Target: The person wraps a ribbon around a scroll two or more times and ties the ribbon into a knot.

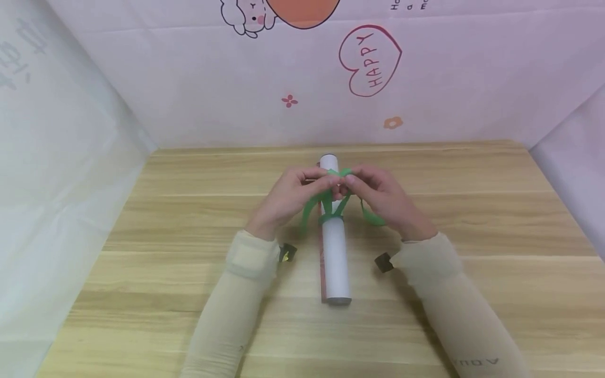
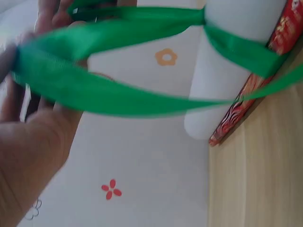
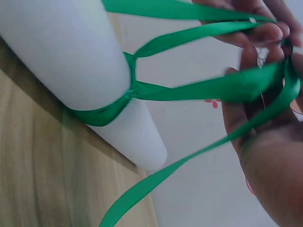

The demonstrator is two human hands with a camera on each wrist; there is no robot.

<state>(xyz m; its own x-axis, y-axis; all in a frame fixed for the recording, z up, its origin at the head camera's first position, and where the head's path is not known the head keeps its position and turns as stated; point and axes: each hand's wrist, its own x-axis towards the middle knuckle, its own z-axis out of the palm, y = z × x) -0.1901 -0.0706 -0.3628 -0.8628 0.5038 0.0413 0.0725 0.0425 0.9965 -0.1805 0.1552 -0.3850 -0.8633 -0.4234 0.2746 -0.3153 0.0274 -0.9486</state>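
On the wooden table lies a white tube (image 1: 335, 257) with dark ends, pointing away from me. A flat red patterned strip (image 1: 323, 278) runs along its left side. Green ribbon (image 3: 102, 116) circles both and is knotted on the tube's upper side. Above that knot, my left hand (image 1: 288, 197) pinches one folded length of ribbon between thumb and fingers. My right hand (image 1: 389, 197) pinches another doubled length, its fingertips meeting the left ones over the tube. Loose tails hang from each hand; in the left wrist view a ribbon loop (image 2: 118, 99) stretches from fingers toward tube.
The wooden table (image 1: 179, 236) spreads around the tube on both sides. Behind it rises a white printed cloth (image 1: 212, 94), with more white cloth at left and right. Small dark pieces (image 1: 384, 262) stick out by the sleeve cuffs.
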